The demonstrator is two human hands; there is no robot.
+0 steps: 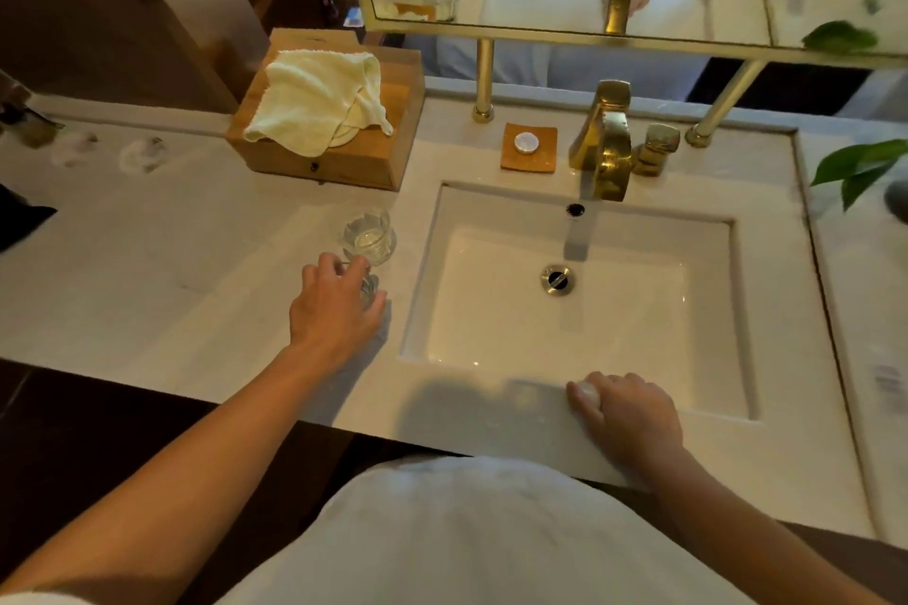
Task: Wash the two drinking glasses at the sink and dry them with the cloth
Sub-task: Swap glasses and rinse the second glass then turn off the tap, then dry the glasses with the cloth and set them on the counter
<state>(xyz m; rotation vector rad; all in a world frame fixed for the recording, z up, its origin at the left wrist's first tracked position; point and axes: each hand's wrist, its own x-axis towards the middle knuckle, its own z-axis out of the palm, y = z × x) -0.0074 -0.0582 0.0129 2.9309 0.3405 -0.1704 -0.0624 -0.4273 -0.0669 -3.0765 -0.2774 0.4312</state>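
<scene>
Two clear drinking glasses stand on the white counter left of the sink (737, 319). The far glass (369, 236) stands free and upright. My left hand (334, 305) comes down over the near glass (369, 291) and grips it from above, hiding most of it. My right hand (624, 413) rests on the sink's front rim with curled fingers and holds nothing. A pale cloth (319, 98) lies draped over a wooden box (344, 162) at the back left. The gold tap (607, 147) stands behind the basin, with no water running.
A small soap dish (529, 147) with a round soap sits left of the tap. Gold mirror posts (484, 79) rise behind the basin. Green leaves (860, 167) reach in at the right. Small wrapped items (142, 155) lie on the counter's far left.
</scene>
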